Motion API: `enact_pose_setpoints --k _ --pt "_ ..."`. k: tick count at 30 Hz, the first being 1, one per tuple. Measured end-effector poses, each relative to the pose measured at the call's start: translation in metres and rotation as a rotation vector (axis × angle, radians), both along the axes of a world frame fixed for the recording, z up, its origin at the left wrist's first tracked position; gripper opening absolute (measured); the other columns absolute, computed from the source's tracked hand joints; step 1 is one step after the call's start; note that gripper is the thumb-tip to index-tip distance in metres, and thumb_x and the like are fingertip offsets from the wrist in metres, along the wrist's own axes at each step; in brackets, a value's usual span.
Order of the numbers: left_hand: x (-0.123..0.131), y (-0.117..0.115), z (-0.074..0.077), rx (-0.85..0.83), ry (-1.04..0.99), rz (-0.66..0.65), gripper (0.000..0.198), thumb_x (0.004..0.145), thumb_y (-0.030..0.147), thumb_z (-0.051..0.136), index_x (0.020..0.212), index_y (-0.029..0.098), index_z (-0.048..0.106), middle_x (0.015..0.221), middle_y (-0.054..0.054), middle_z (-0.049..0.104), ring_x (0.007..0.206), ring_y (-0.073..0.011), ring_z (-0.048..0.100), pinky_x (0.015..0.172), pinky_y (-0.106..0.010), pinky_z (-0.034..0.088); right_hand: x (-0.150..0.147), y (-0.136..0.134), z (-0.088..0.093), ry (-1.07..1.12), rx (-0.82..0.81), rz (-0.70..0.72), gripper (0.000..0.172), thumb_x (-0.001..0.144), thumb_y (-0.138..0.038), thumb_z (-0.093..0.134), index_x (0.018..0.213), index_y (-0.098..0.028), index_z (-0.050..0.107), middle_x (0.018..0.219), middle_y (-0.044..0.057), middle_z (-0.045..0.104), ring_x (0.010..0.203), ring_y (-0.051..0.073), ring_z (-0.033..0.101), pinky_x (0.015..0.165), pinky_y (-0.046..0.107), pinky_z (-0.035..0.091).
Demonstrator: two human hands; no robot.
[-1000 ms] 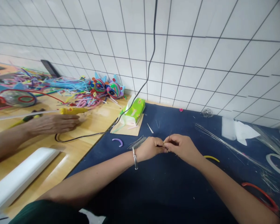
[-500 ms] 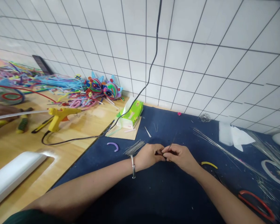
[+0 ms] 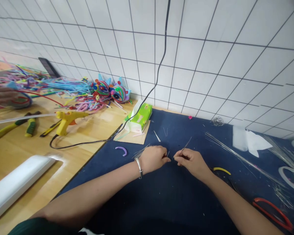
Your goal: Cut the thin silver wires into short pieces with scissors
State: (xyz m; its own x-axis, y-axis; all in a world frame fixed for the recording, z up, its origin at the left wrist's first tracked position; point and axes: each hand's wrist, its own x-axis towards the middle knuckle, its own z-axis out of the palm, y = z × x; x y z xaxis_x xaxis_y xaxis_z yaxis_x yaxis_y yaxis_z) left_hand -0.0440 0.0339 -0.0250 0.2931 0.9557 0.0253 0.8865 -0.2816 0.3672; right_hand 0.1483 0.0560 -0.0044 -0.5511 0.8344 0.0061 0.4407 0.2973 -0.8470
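My left hand (image 3: pixel 155 159), with a silver bangle at the wrist, is closed in a pinch. A short thin wire (image 3: pixel 168 153) pokes up from its fingertips. To its right, a small gap away, my right hand (image 3: pixel 190 161) pinches a thin dark rod (image 3: pixel 187 142) that slants up from the fingers; its lower end is hidden. A bundle of short wires (image 3: pixel 141 151) lies partly behind my left hand. Beyond the hands, a few loose pale strips (image 3: pixel 157 136) rest on the dark blue mat (image 3: pixel 159 202).
At left are a yellow glue gun (image 3: pixel 63 122), pliers (image 3: pixel 30 127), pipe cleaners (image 3: pixel 71 85) and a co-worker's hand (image 3: pixel 1 96). A tissue pack (image 3: pixel 143 116) sits ahead. Long wires (image 3: pixel 230 150) and red-handled scissors or pliers (image 3: pixel 271 212) lie right. A black cable (image 3: pixel 159 70) hangs in front.
My hands were together at the fingertips and have moved slightly apart. The dark rod now shows more clearly in my right hand. The co-worker's hand at far left has moved off the pliers.
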Motion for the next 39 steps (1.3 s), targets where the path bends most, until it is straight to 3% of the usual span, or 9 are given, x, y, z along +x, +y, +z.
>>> enact_pose_setpoints --k 9,16,20,23,29,39 --pt "0.006 -0.003 0.001 0.002 0.057 -0.083 0.017 0.079 0.031 0.046 0.080 0.017 0.056 0.077 -0.008 0.062 0.069 -0.0206 0.059 0.060 -0.028 0.039 0.001 -0.001 -0.006 0.035 0.000 -0.027 0.012 0.076 -0.026 0.052 0.074 -0.019 0.063 0.072 0.000 0.060 0.062 0.011 0.055 0.061 0.023 0.043" --pt "-0.002 -0.004 0.007 -0.022 -0.307 -0.063 0.007 0.077 0.022 0.048 0.082 0.019 0.052 0.066 0.002 0.057 0.057 -0.0108 0.051 0.053 -0.021 0.036 0.002 -0.001 -0.004 0.029 -0.001 -0.030 0.012 0.076 -0.026 0.053 0.077 -0.019 0.062 0.070 0.000 0.059 0.063 0.012 0.056 0.062 0.023 0.043" --pt "0.002 -0.004 0.005 -0.074 -0.557 -0.057 0.018 0.075 0.017 0.049 0.092 0.018 0.055 0.074 0.002 0.060 0.065 -0.0095 0.053 0.060 -0.019 0.039 0.002 -0.001 -0.004 0.043 -0.011 -0.045 0.012 0.076 -0.026 0.053 0.078 -0.019 0.062 0.070 0.000 0.060 0.061 0.012 0.056 0.060 0.023 0.044" --pt "0.006 -0.005 0.001 -0.098 -0.681 -0.063 0.014 0.076 0.016 0.048 0.085 0.016 0.059 0.077 0.001 0.060 0.069 -0.0092 0.053 0.062 -0.018 0.040 0.001 -0.002 -0.004 0.041 -0.030 -0.061 0.014 0.076 -0.028 0.052 0.080 -0.019 0.062 0.068 0.000 0.060 0.059 0.011 0.056 0.060 0.022 0.044" --pt "0.011 -0.006 -0.006 -0.151 -0.670 -0.114 0.012 0.076 0.018 0.051 0.078 0.018 0.063 0.073 0.003 0.061 0.065 -0.0083 0.053 0.062 -0.017 0.039 -0.002 -0.002 -0.006 -0.025 0.003 -0.084 0.013 0.078 -0.025 0.050 0.079 -0.020 0.062 0.063 -0.002 0.059 0.060 0.011 0.057 0.060 0.021 0.043" --pt "0.013 -0.007 -0.016 -0.189 -0.701 -0.051 0.014 0.077 0.022 0.051 0.075 0.016 0.064 0.064 0.003 0.059 0.059 -0.0086 0.052 0.055 -0.017 0.038 -0.005 -0.007 0.000 -0.012 0.161 -0.023 0.011 0.078 -0.021 0.053 0.071 -0.020 0.062 0.072 -0.002 0.061 0.066 0.010 0.056 0.063 0.020 0.041"
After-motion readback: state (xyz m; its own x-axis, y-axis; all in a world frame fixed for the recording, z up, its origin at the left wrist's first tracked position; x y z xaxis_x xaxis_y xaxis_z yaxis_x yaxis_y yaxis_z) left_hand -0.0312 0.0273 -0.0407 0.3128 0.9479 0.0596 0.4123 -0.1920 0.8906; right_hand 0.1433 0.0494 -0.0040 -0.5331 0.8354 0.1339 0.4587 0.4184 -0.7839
